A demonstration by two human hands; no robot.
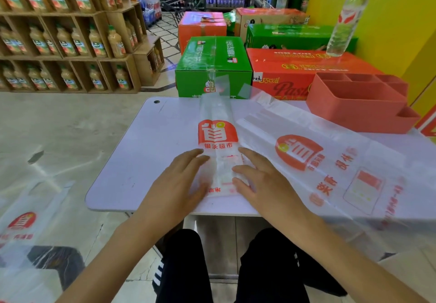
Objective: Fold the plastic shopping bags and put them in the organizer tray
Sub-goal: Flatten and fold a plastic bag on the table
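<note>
folded bag [218, 135]: clear plastic shopping bag with a red logo, already folded into a long narrow strip, lying down the middle of the white table [132, 161] from the near edge toward the far edge, far end poking a bit past it

left hand [181, 180]: flat on the table, fingers straight and close together, fingertips pressing the strip's left edge at its near end

right hand [257, 177]: same deal on the strip's right edge, fingers straight and a little spread, resting on plastic, not gripping anything

second bag [330, 168]: spread out flat, covers most of the table's right half and hangs over the near edge, its left side just beside the strip

organizer tray [361, 104]: red-orange, several compartments, sits at the far right corner of the table

third bag [26, 229]: same logo, off the table to the left, low down, pretty blurry

behind the table: green carton [212, 66], red carton [297, 71] with a water bottle [346, 17] standing on it
</note>
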